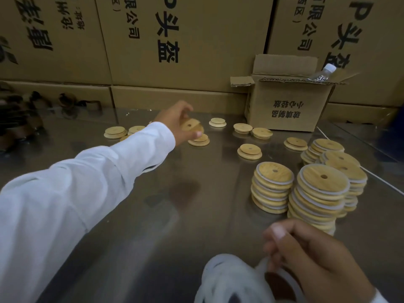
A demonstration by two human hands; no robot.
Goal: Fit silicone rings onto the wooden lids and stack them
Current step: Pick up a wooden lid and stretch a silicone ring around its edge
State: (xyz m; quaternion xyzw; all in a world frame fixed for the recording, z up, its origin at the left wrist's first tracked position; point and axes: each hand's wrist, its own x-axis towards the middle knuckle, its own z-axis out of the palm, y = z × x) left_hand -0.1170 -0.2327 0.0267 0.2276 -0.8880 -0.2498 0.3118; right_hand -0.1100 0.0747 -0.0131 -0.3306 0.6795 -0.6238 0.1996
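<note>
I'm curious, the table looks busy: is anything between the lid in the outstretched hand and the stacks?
One loose wooden lid lies flat on the table between the held lid in the left hand and the nearest stack; probably low enough to pass over.

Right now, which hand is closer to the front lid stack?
Right. The right hand is just in front of the stack; the left hand is far back-left, gripping a lid.

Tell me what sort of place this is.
Most likely a packing or assembly bench in a warehouse or small factory: printed shipping cartons are stacked behind the metal table, finished wooden lids stand in stacks on it, and loose lids lie waiting near a small open box.
</note>
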